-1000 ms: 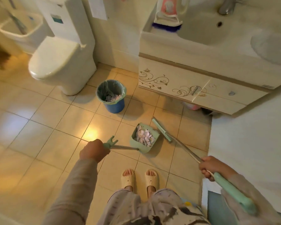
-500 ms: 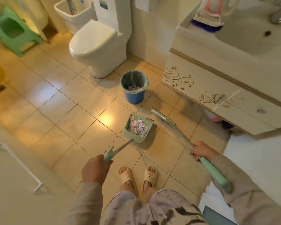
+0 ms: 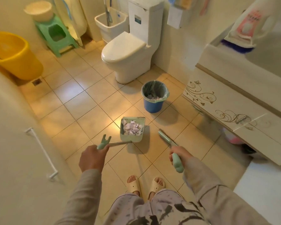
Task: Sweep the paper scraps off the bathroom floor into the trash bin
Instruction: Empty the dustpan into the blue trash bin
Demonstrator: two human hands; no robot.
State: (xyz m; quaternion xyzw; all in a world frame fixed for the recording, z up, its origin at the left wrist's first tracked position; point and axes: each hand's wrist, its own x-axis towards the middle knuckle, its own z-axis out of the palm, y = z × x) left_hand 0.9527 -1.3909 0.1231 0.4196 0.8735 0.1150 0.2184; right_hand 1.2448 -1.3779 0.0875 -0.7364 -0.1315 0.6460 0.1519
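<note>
A pale green dustpan (image 3: pixel 140 139) holds a heap of white paper scraps (image 3: pixel 132 129) and hangs just above the tiled floor. My left hand (image 3: pixel 92 158) is shut on its long handle (image 3: pixel 117 144). My right hand (image 3: pixel 179 153) grips the green broom handle (image 3: pixel 177 163); the broom head (image 3: pixel 165 138) points toward the dustpan's right side, a short gap away. The blue trash bin (image 3: pixel 153 105), lined with a clear bag and holding some scraps, stands on the floor beyond the dustpan, near the toilet.
A white toilet (image 3: pixel 125 56) stands behind the bin. The sink cabinet (image 3: pixel 225 101) runs along the right. A yellow bucket (image 3: pixel 15 56) and a green stool (image 3: pixel 55 34) are at the far left. A door with a white rail (image 3: pixel 42 151) is close on my left.
The view has tilted up and left, showing more of the room. The dustpan has turned square to me and the broom head has drawn back toward my right hand.
</note>
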